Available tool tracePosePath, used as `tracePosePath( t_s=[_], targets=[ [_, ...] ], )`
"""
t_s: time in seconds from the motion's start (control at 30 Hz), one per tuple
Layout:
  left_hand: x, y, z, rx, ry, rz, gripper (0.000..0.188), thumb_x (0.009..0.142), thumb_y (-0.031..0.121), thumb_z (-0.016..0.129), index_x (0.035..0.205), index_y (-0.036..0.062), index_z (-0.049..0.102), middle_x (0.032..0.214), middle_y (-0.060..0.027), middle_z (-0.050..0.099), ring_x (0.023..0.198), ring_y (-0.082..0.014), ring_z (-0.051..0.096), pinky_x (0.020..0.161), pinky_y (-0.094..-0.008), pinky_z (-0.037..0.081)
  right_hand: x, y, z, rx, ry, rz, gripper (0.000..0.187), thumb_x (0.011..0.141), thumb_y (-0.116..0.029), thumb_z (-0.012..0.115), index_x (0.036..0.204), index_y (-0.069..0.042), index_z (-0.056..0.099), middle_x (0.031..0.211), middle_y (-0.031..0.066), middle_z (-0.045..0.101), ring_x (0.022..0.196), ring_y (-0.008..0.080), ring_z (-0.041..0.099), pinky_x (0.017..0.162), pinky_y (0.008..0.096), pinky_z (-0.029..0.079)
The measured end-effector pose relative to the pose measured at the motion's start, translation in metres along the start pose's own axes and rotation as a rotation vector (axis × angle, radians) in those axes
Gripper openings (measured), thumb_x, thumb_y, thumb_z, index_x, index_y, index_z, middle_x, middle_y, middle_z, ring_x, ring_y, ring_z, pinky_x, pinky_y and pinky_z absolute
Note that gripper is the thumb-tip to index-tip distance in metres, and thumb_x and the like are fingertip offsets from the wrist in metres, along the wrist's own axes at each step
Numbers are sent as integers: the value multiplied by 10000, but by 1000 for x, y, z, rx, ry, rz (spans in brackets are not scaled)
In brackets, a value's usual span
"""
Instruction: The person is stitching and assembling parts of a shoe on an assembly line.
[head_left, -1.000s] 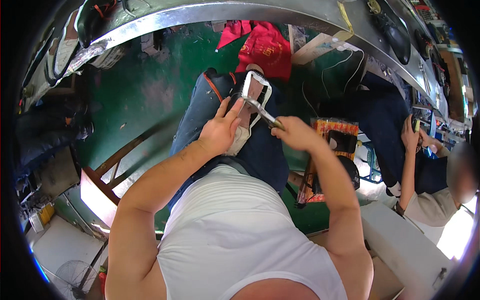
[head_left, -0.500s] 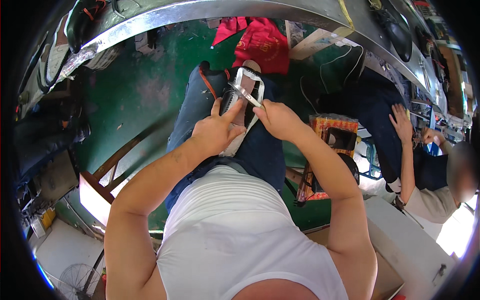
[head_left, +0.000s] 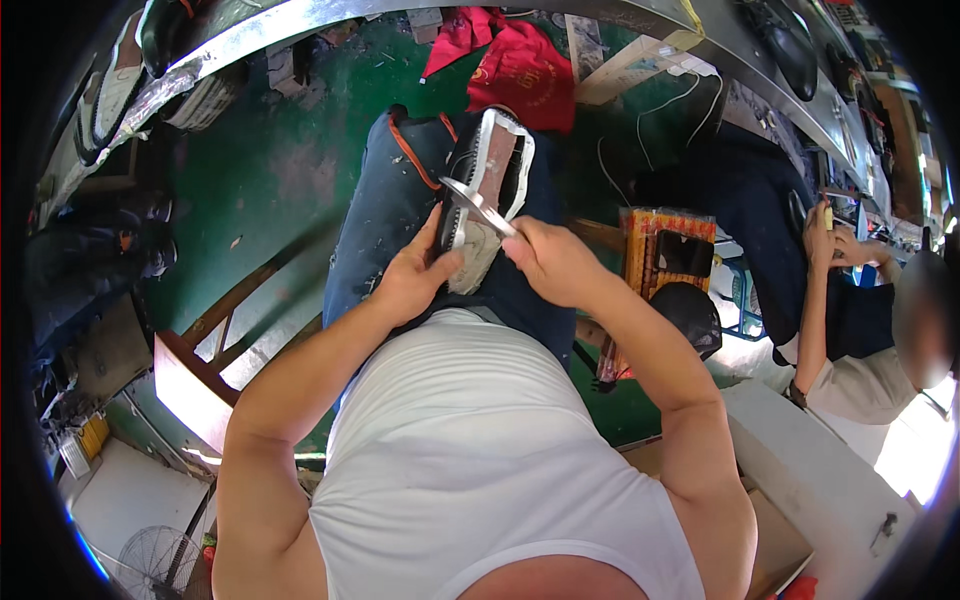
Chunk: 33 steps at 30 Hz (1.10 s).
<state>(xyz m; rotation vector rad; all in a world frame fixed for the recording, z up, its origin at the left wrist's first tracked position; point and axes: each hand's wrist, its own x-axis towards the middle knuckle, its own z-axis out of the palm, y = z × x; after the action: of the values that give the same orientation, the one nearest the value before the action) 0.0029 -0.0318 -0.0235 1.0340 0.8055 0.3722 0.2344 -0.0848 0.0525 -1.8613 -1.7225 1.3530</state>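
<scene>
A black shoe upper [head_left: 463, 160] rests bottom-up across my thighs, its toe pointing away from me. A brown insole [head_left: 492, 170] and a white turned-in edge show on its underside, with a pale heel part nearest to me. My left hand [head_left: 412, 278] is closed on the left side of the shoe near its heel. In my right hand [head_left: 548, 262] is a metal hand tool [head_left: 478, 203], slightly blurred. Its curved head lies over the left edge of the shoe; whether it touches cannot be made out. My right fingers are wrapped around its handle.
A metal-edged bench [head_left: 330, 25] curves along the far side, with shoes on it. A red cloth [head_left: 520, 75] lies on the green floor. To my right are an orange-patterned box [head_left: 640, 250], a black cap-like item [head_left: 687, 315] and a seated co-worker [head_left: 850, 340]. A wooden chair [head_left: 230, 310] stands left.
My left hand has drawn back from the insole's middle to the heel side and closed around the shoe. The tool has shifted slightly nearer me. The co-worker's hands have come together.
</scene>
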Motion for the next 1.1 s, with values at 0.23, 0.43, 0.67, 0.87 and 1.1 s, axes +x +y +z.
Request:
tracePosePath(
  t_s=[0.23, 0.43, 0.67, 0.87, 1.1],
  targets=[
    [-2, 3, -2, 239, -127, 54, 917, 964, 11, 575, 1584, 98, -96, 1527, -152, 358, 1371, -215, 386, 1133, -318, 311, -21, 5, 23, -58, 196, -176, 393, 1020, -364, 472, 932, 3, 581, 893, 245, 655, 868, 433, 640, 751, 519, 496],
    [2, -6, -1, 210, -58, 45, 911, 930, 17, 603, 1585, 54, -30, 1537, -213, 344, 1386, -236, 388, 1141, -306, 302, -23, -4, 30, -147, 182, -146, 393, 1016, -365, 478, 945, 5, 590, 875, 229, 669, 839, 436, 644, 741, 528, 493],
    [5, -13, -7, 261, -60, 96, 980, 889, 78, 674, 1583, 49, -16, 1490, -213, 410, 1341, -244, 436, 1122, -325, 337, -15, 6, 36, -196, 146, 9, 444, 1035, -397, 424, 939, 3, 593, 835, 226, 672, 798, 426, 651, 733, 517, 496],
    [-10, 65, 3, 694, 56, 18, 966, 816, 153, 730, 1561, 62, 120, 1312, -291, 563, 1236, -405, 567, 1067, -384, 423, -28, 2, 17, 208, 127, 73, 413, 1040, -369, 423, 982, 2, 596, 807, 170, 672, 733, 328, 663, 716, 442, 511],
    [-16, 143, -1, 705, 74, 76, 684, 790, 15, 716, 1408, -53, 432, 1210, -135, 624, 1101, -170, 604, 962, -303, 477, -18, -13, 24, 67, 348, -106, 394, 1040, -347, 434, 1003, 11, 593, 808, 130, 675, 730, 253, 676, 703, 367, 513]
  ],
)
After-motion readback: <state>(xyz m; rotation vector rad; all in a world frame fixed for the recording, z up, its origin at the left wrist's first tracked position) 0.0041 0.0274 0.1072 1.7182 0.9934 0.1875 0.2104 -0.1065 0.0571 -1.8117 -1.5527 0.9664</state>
